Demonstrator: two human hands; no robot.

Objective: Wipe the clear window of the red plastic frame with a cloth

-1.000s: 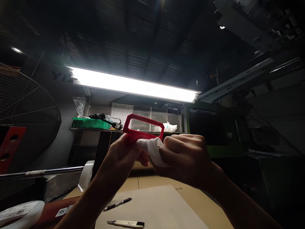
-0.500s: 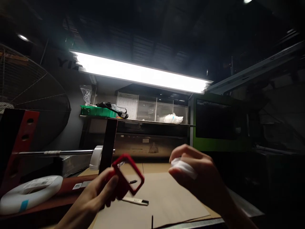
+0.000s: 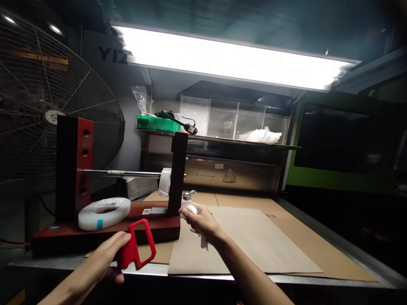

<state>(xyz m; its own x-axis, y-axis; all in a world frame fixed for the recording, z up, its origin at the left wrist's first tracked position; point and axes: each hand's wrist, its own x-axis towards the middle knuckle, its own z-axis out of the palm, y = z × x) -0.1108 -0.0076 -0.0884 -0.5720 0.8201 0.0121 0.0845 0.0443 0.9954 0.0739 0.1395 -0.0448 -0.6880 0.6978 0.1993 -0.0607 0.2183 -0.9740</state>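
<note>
My left hand (image 3: 110, 254), low at the left in front of the stand, is closed on a red plastic part (image 3: 127, 255) with an open, roughly rectangular frame at its right end. My right hand (image 3: 203, 222) is closed around a crumpled white cloth or tissue (image 3: 204, 242), which shows above the fingers and hangs below them. It hovers over the left edge of the paper sheet (image 3: 241, 241). Just behind it stands a small bottle with a metal cap (image 3: 187, 196), partly hidden by the hand.
At the left, a dark red stand (image 3: 155, 231) carries a metal rod (image 3: 136, 173) and a white roll (image 3: 164, 182). A translucent tape roll (image 3: 104, 214) lies on its base. Behind are a large fan (image 3: 51, 116), a shelf with a green bin (image 3: 157, 123), and a bright lamp (image 3: 229, 55).
The view has shifted, showing more of the stand and bench. My right hand, still holding the white cloth, has moved left toward the bottle. The red part stays in my left hand, now lower.
</note>
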